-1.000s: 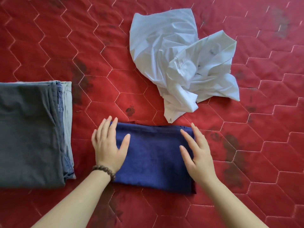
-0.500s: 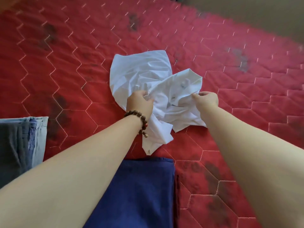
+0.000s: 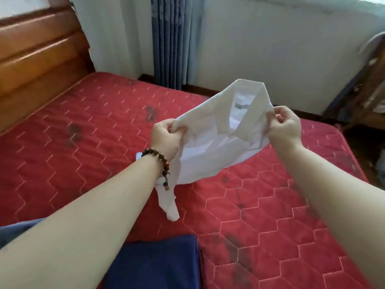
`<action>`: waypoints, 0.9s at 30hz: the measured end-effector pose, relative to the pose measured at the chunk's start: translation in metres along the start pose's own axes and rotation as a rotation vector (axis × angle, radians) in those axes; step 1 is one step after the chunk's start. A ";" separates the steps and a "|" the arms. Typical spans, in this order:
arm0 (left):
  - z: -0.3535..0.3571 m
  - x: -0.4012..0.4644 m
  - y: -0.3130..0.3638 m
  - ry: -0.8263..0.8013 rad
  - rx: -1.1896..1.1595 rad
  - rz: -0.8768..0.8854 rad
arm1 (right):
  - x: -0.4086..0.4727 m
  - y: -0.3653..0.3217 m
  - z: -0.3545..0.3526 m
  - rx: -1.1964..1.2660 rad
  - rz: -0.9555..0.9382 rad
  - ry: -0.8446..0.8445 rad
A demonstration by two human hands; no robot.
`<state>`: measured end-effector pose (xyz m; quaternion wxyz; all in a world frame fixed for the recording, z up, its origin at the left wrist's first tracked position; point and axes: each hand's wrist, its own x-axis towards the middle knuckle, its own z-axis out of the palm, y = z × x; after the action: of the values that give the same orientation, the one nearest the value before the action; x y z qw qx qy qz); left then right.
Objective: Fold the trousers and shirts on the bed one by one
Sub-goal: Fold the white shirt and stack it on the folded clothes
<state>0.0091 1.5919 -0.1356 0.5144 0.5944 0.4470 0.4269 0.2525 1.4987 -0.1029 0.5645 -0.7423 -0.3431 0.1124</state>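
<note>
White crumpled shirt [image 3: 218, 142], perhaps cotton

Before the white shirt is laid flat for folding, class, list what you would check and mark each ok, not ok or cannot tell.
1. Left hand grips the white shirt: ok.
2. Right hand pinches it beside the collar: ok.
3. Shirt hangs smooth: not ok, it is bunched and a sleeve trails onto the red mattress.
4. Bare mattress in front for spreading: ok.
5. Folded navy garment lies apart from the shirt: ok.
6. Buttons fastened: cannot tell.
</note>
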 end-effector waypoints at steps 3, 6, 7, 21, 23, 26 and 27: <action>0.007 -0.014 0.095 -0.012 -0.095 0.104 | 0.006 -0.083 -0.064 -0.011 -0.082 0.062; 0.017 -0.039 0.189 -0.037 -0.148 0.201 | 0.005 -0.166 -0.134 -0.007 -0.176 0.111; 0.018 -0.050 0.219 -0.054 -0.157 0.236 | 0.003 -0.192 -0.158 -0.020 -0.209 0.124; 0.037 -0.272 0.401 -0.271 0.012 0.398 | -0.120 -0.313 -0.462 -0.081 -0.168 -0.012; 0.047 -0.302 0.386 -0.257 0.011 0.377 | -0.146 -0.294 -0.490 -0.173 -0.154 -0.098; 0.056 -0.336 0.357 -0.265 -0.022 0.293 | -0.179 -0.267 -0.517 -0.233 -0.182 -0.180; 0.058 -0.344 0.348 -0.286 -0.019 0.262 | -0.189 -0.260 -0.523 -0.224 -0.202 -0.179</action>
<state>0.0161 1.2194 0.1876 0.5182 0.6972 0.2841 0.4058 0.3034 1.0139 0.2702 0.4537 -0.7495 -0.4751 0.0820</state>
